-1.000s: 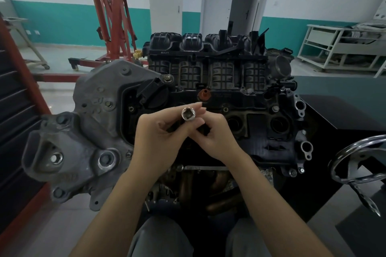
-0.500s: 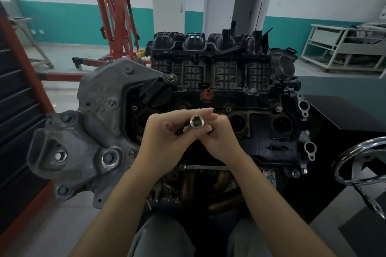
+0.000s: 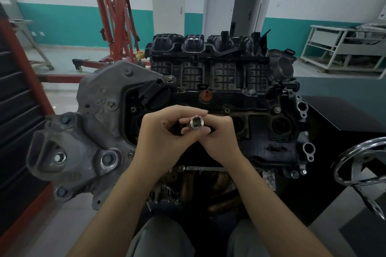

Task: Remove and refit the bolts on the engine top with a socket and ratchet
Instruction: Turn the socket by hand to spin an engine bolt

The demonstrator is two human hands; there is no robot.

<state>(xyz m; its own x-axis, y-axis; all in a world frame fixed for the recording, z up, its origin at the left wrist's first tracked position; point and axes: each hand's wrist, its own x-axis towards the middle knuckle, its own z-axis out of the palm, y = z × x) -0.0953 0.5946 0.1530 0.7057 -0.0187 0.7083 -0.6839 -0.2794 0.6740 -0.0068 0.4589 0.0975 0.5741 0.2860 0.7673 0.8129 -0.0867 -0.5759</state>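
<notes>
Socket (image 3: 196,122): chrome, open end facing the camera, held above the engine top (image 3: 261,137).
Left grip (image 3: 160,137): fingers and thumb pinching the socket.
Right grip (image 3: 217,133): fingers curled round the socket from the opposite side.
Engine bores: dark round wells right of the grips; contents cannot be told.
Orange cap (image 3: 205,96): beyond the grips.
Handwheel (image 3: 359,165): far right.

Red engine hoist (image 3: 113,16), grey cabinet (image 3: 168,4)

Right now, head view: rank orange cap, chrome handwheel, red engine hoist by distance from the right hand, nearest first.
From the right hand:
1. Orange cap, on the engine top just beyond the hand.
2. Chrome handwheel, off to the right.
3. Red engine hoist, far back left on the floor.
</notes>
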